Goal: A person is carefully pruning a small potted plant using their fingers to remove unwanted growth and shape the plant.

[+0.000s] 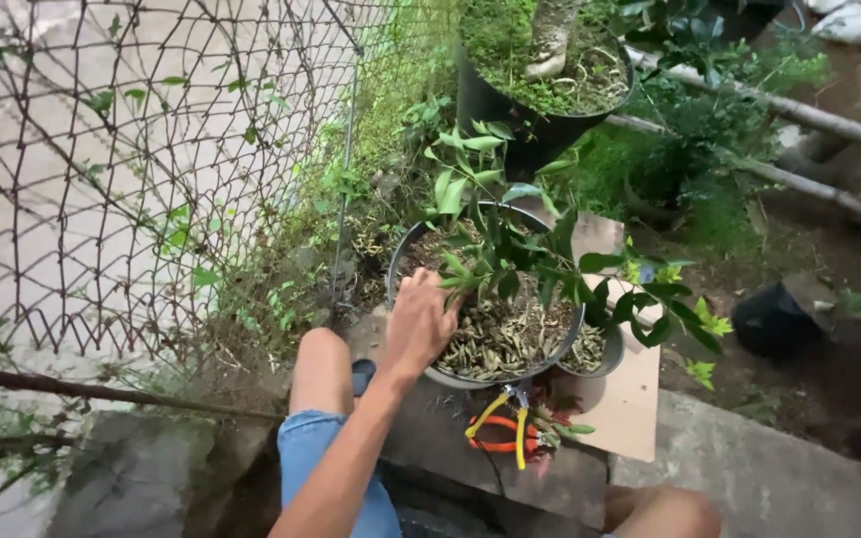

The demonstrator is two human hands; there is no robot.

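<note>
The left hand (419,324) reaches into the round grey pot of dry leaf litter (510,334), fingers (442,299) clenched around the leafy green plant's stems (470,287); orange-and-yellow-handled pruning shears (498,426) lie nearby.

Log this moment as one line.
left hand: reaching into potted plant base | right hand: not visible | pruning shears: lying by pot

pot (403,261): round, dark grey, upright near the slab's far edge, filled with dry brown leaf litter.
plant (495,249): green and leafy, rooted in that pot; your left hand (419,324) grips its stem base, fingers curled.
</note>
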